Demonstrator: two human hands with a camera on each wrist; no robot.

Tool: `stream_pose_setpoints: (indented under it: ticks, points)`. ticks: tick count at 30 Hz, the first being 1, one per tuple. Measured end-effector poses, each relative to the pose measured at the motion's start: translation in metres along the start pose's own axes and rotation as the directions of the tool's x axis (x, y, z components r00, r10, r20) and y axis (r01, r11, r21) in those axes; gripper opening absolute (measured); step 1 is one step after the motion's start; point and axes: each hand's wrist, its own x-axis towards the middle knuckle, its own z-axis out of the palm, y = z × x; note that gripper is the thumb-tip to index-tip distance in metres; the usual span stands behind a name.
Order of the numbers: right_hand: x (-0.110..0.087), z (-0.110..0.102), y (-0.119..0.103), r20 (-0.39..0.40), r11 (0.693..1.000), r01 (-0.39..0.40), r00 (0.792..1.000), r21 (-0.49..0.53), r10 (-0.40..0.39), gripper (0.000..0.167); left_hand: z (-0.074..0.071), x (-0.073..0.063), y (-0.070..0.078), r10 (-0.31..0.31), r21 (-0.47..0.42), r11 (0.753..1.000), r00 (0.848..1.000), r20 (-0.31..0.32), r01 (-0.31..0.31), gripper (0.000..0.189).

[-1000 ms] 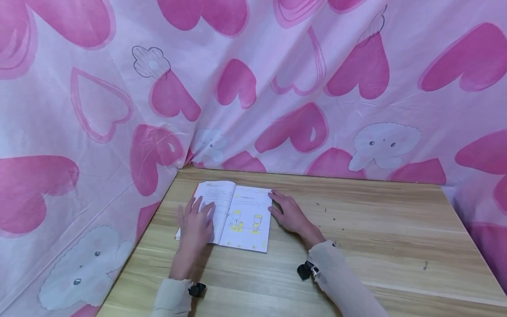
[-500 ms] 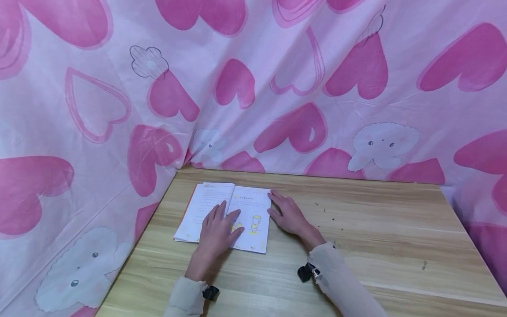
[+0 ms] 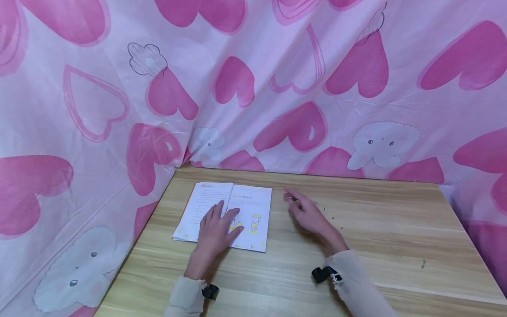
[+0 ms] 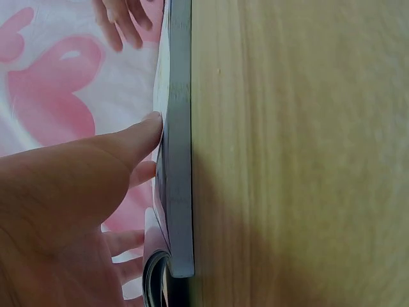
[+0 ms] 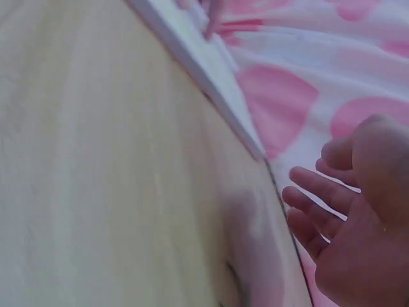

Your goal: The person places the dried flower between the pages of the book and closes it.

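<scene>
An open book (image 3: 253, 244) lies on the wooden table, with text on its left page and yellow cartoon figures on its right page. Fingers spread, my left hand (image 3: 215, 231) rests across the book's middle fold. The left wrist view shows the book's thick page edge (image 4: 181, 160) side-on, with the left thumb touching the page. To the right of the book, apart from it, my right hand (image 3: 310, 215) hovers with loosely bent fingers and nothing in them. In the right wrist view that hand (image 5: 358, 204) is off the book's corner.
The wooden table (image 3: 380, 237) stands against a pink heart-patterned cloth (image 3: 289, 88) at the back and left. Small dark specks mark the tabletop right of my right hand. Black straps sit on both wrists.
My left hand has moved right from the left page to the middle fold and then stayed there. My right hand has left the book's right edge and moved right.
</scene>
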Motion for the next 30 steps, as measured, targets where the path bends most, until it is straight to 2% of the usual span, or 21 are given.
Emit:
stream_pose_setpoints:
  ticks: [4,11,16,17,24,27,30]
  points:
    - [-0.013,-0.018,0.003,-0.052,0.999,-0.032,0.998,-0.002,0.032,0.045,0.000,0.000,0.000,0.001,-0.008,1.000,1.000,-0.004,-0.001,0.059]
    - [-0.039,-0.037,0.017,-0.070,0.979,-0.019,0.998,-0.201,0.005,0.027,0.000,0.001,-0.002,-0.022,-0.022,1.000,0.999,0.029,0.023,0.061]
    - [-0.060,-0.046,0.024,-0.032,0.948,-0.049,0.999,-0.313,0.041,0.005,0.000,0.002,-0.001,-0.011,-0.028,1.000,1.000,0.020,0.012,0.060]
    - [-0.064,-0.047,0.025,-0.020,0.942,-0.048,0.999,-0.331,0.045,0.005,0.000,0.001,-0.001,-0.009,-0.029,1.000,1.000,0.016,0.010,0.060]
    - [-0.094,-0.059,0.024,0.026,0.912,-0.066,0.996,-0.405,0.084,0.031,0.000,0.001,0.000,-0.006,-0.014,1.000,1.000,0.016,0.006,0.059]
    - [-0.104,-0.062,0.024,0.045,0.904,-0.085,0.993,-0.419,0.114,0.032,0.000,0.001,0.000,-0.007,-0.011,1.000,1.000,0.009,0.008,0.058]
    - [-0.109,-0.061,0.025,0.056,0.902,-0.077,0.992,-0.425,0.111,0.024,0.000,0.000,0.001,-0.009,-0.012,1.000,1.000,0.000,0.009,0.057]
